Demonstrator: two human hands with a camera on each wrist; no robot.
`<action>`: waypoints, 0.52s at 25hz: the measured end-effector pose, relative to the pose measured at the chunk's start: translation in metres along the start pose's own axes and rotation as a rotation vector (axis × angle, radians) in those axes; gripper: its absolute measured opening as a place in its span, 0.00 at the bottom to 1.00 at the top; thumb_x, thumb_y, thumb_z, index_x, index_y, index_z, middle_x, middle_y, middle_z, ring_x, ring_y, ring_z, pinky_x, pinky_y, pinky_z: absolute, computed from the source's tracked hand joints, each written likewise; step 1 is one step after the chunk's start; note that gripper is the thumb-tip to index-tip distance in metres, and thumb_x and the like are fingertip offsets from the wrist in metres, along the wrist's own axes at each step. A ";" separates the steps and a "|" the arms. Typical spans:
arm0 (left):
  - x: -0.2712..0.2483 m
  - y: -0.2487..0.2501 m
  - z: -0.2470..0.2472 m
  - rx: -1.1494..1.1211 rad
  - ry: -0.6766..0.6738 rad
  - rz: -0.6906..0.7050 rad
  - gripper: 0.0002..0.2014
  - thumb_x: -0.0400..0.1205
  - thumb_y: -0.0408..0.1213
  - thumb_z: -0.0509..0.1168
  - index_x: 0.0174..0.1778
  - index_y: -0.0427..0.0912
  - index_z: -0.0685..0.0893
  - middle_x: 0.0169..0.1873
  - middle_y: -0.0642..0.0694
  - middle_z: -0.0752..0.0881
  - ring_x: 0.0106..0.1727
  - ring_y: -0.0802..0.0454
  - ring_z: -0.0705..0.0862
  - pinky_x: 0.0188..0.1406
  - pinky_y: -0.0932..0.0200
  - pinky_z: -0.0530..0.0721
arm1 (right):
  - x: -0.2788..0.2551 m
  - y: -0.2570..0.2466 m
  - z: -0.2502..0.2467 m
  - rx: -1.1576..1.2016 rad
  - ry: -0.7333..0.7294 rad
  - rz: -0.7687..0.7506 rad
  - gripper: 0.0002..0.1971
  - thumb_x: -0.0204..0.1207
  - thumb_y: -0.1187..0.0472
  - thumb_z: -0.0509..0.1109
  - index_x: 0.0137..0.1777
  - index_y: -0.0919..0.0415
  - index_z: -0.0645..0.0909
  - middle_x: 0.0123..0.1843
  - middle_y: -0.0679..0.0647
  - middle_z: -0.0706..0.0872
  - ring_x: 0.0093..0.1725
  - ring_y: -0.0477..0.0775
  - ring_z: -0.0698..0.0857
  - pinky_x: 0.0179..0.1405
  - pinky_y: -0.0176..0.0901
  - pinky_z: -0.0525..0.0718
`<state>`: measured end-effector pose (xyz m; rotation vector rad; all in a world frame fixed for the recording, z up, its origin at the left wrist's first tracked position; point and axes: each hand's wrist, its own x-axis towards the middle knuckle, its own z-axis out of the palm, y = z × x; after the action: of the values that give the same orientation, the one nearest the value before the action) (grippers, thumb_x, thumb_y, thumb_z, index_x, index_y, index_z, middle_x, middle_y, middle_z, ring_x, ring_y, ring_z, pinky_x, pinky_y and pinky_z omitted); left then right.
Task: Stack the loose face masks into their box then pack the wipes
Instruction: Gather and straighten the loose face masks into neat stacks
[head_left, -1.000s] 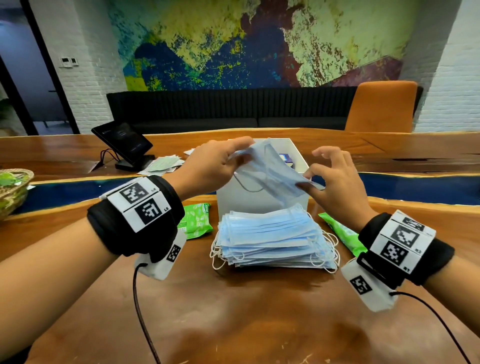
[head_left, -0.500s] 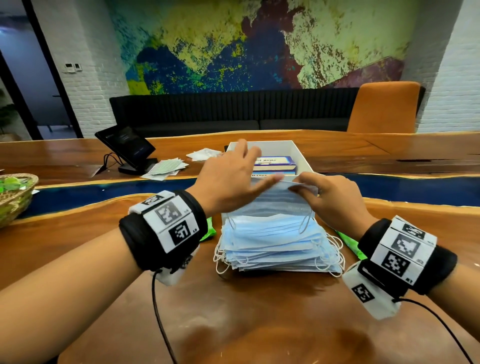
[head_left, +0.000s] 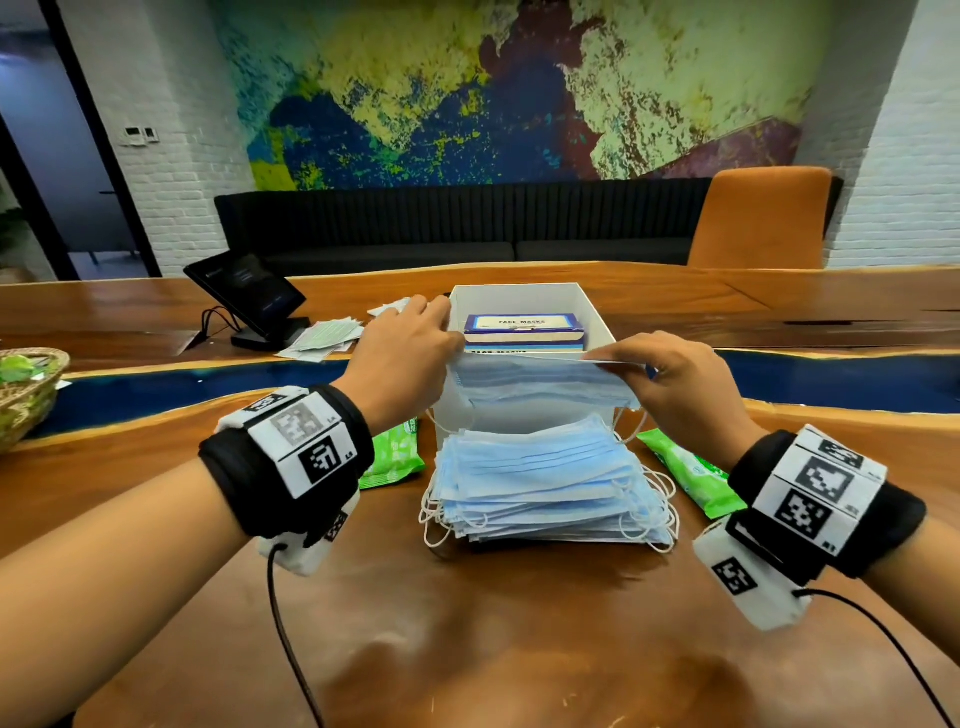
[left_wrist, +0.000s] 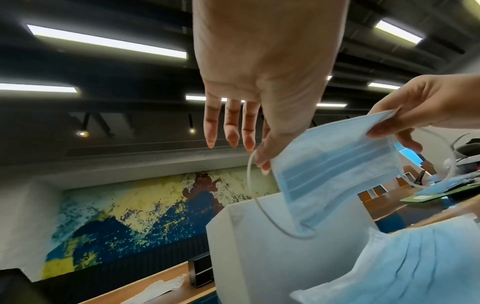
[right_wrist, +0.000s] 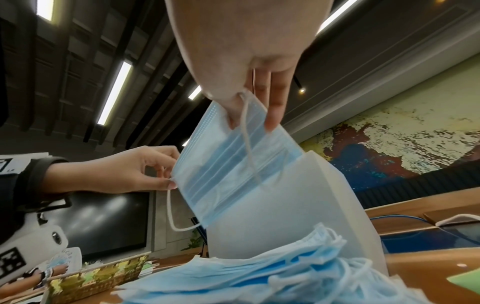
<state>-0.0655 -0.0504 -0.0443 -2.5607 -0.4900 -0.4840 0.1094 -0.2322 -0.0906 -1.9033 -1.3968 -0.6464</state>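
Two hands stretch one blue face mask (head_left: 540, 387) flat over the near rim of the white box (head_left: 592, 317). At its left end, the left hand (head_left: 402, 353) pinches the mask with thumb and forefinger, other fingers straight. Below lies the loose mask pile (head_left: 545, 483), flanked by green wipes packs (head_left: 395, 457). At the right end, the right hand (head_left: 675, 384) pinches the mask likewise.

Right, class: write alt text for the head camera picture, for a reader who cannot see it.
Two hands, left hand and right hand, hold one blue face mask stretched between them at the near rim of an open white box. In front lies a stack of masks on a wooden table, with a green wipes pack either side.
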 end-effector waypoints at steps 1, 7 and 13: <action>-0.002 -0.002 0.000 0.006 -0.010 -0.004 0.16 0.85 0.39 0.56 0.68 0.44 0.78 0.59 0.43 0.75 0.57 0.46 0.73 0.41 0.58 0.65 | 0.000 0.003 -0.001 0.071 -0.003 0.028 0.11 0.77 0.65 0.68 0.56 0.62 0.88 0.51 0.59 0.90 0.45 0.47 0.81 0.39 0.38 0.79; -0.012 -0.012 0.004 0.004 -0.042 0.004 0.14 0.85 0.37 0.57 0.61 0.51 0.85 0.58 0.44 0.79 0.56 0.44 0.78 0.42 0.56 0.69 | -0.003 0.007 -0.001 0.222 -0.041 0.088 0.12 0.74 0.73 0.69 0.55 0.64 0.88 0.53 0.56 0.89 0.52 0.50 0.84 0.57 0.25 0.80; -0.018 -0.011 0.019 -0.070 -0.416 0.071 0.19 0.80 0.31 0.57 0.54 0.57 0.88 0.58 0.54 0.81 0.56 0.51 0.81 0.28 0.63 0.67 | -0.027 0.005 0.005 -0.015 -0.778 0.172 0.13 0.75 0.52 0.72 0.58 0.50 0.87 0.68 0.46 0.83 0.63 0.41 0.79 0.58 0.25 0.68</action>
<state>-0.0817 -0.0362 -0.0628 -2.7419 -0.5272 0.0638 0.1064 -0.2457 -0.1144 -2.3750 -1.6326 0.2119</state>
